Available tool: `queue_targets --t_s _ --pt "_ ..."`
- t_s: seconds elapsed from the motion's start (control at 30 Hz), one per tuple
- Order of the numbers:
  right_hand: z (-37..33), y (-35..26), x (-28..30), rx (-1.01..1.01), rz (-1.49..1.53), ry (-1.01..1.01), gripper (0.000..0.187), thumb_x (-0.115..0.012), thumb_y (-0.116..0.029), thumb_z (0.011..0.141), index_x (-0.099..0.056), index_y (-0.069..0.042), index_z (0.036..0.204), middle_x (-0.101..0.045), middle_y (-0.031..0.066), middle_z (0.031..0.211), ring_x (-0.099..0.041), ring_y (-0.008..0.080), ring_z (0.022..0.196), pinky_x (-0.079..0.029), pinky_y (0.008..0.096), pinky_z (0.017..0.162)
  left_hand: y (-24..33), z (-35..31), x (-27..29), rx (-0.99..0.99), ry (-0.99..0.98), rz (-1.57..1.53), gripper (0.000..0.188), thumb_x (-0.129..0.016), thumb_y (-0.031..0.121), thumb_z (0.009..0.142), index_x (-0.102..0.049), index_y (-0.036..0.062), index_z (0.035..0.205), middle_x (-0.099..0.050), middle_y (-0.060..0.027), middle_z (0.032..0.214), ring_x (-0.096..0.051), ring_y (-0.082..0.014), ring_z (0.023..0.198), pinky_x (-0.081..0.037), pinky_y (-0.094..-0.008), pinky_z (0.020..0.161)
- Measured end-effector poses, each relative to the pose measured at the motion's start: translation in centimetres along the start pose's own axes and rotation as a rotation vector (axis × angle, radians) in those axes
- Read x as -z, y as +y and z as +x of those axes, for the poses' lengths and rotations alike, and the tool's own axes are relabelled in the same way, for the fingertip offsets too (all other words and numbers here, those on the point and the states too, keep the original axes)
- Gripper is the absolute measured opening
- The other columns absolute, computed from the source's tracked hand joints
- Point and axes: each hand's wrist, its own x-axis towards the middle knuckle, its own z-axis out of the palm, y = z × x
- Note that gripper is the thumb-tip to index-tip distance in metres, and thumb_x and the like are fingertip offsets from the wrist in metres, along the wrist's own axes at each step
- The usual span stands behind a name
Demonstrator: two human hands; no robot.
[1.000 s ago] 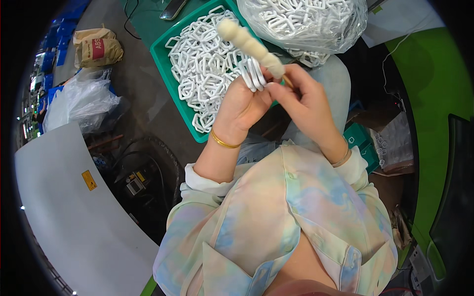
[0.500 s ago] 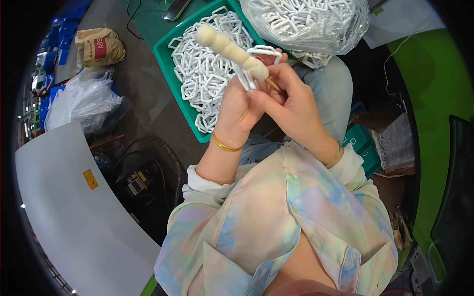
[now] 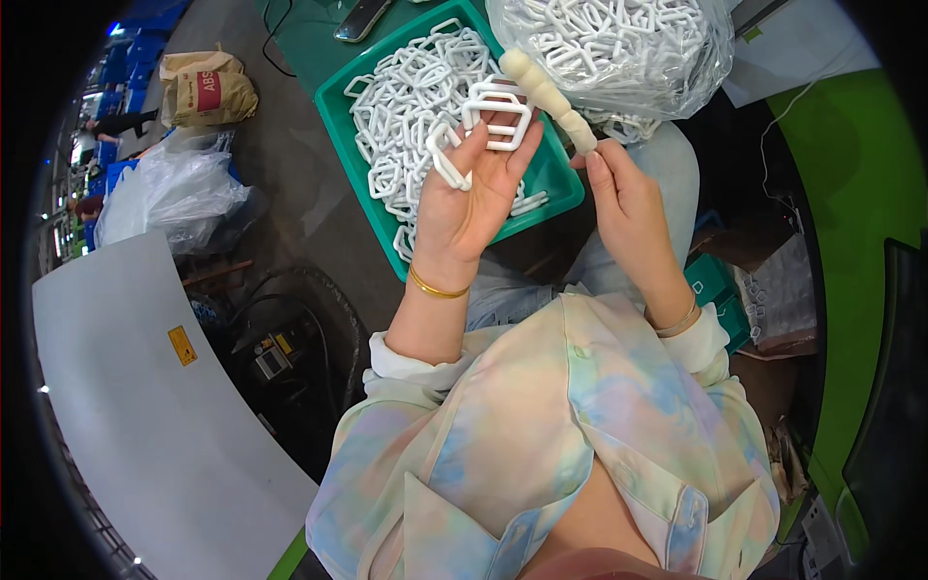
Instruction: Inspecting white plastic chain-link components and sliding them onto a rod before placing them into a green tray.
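My left hand [image 3: 454, 217] is palm up over the green bin, fingers partly curled. It holds several white plastic links [image 3: 501, 147]: a group lies across the fingers and others sit by the thumb. Between the thumb and fingertips of my right hand [image 3: 633, 203] is the lower end of a cream-coloured, lobed wand [image 3: 547, 97], tilted up and to the left. The wand stands just right of the links, apart from my left palm. Beneath, the green bin [image 3: 564, 193] carries a heap of similar white links [image 3: 391, 121].
A clear plastic bag [image 3: 667, 82] full of white links stands at the far right of the bin. A phone [image 3: 362, 17] lies on the green surface behind. To the left are a brown paper sack [image 3: 208, 89], crumpled plastic [image 3: 169, 198] and a grey panel [image 3: 145, 387].
My hands have moved apart. My right hand has drawn the wand rightward, away from the links, and my left palm has opened more with the links still in it.
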Motion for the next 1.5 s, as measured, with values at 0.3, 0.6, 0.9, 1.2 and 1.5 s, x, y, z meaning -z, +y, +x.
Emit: queue_targets --t_s 0.3,0.6,0.9,1.2,1.5 --pt "-1.8 -1.8 -1.9 0.275 -0.064 -0.19 0.016 -0.051 -0.015 0.1 -0.06 -0.003 0.094 -0.056 0.0138 0.067 -0.058 0.0266 0.059 -0.042 0.035 0.055 0.2 0.7 -0.3 0.057 -0.024 -0.056 0.046 -0.049 0.005 0.099 -0.036 -0.0031 0.142 -0.039 -0.0215 0.147 -0.037 -0.0353 0.139 -0.037 -0.0453 0.115" --pt "-0.8 -3.2 0.5 0.146 0.006 -0.258 0.013 -0.053 -0.013 0.097 -0.06 -0.002 0.095 -0.056 0.0156 0.071 -0.054 0.0298 0.058 -0.042 0.0355 0.056 1.8 0.5 0.1 0.047 -0.046 -0.12 0.052 -0.053 0.007 0.098 -0.033 -0.0041 0.144 -0.037 -0.0224 0.148 -0.036 -0.0356 0.139 -0.036 -0.0454 0.116" --pt "-0.9 -2.7 1.4 0.197 0.143 -0.214 0.018 -0.052 -0.012 0.099 -0.064 0.001 0.099 -0.049 0.0042 0.066 -0.044 0.0097 0.058 -0.036 0.0275 0.054 3.1 1.5 -1.9 -0.039 -0.14 0.221 0.049 -0.049 0.006 0.098 -0.034 -0.0066 0.143 -0.039 -0.0218 0.148 -0.04 -0.0335 0.138 -0.035 -0.0433 0.115" --pt "2.0 0.6 5.8 0.037 0.167 0.228 0.026 -0.049 -0.021 0.103 -0.065 -0.001 0.101 -0.039 -0.0086 0.068 -0.032 0.0004 0.063 -0.025 0.0191 0.054 3.3 3.9 -5.4 -0.044 -0.125 0.585 0.043 -0.052 0.013 0.099 -0.044 -0.007 0.137 -0.053 -0.0191 0.135 -0.051 -0.0268 0.127 -0.039 -0.0415 0.111" --pt "1.1 2.9 7.8 -0.028 0.274 0.352 0.025 -0.047 -0.022 0.104 -0.062 -0.003 0.104 -0.031 -0.0114 0.067 -0.025 -0.0017 0.057 -0.018 0.0181 0.05 3.3 15.8 -9.2 -0.168 -0.198 1.287 0.052 -0.062 0.006 0.089 -0.046 -0.002 0.138 -0.059 -0.0175 0.125 -0.059 -0.0273 0.117 -0.047 -0.0361 0.101"
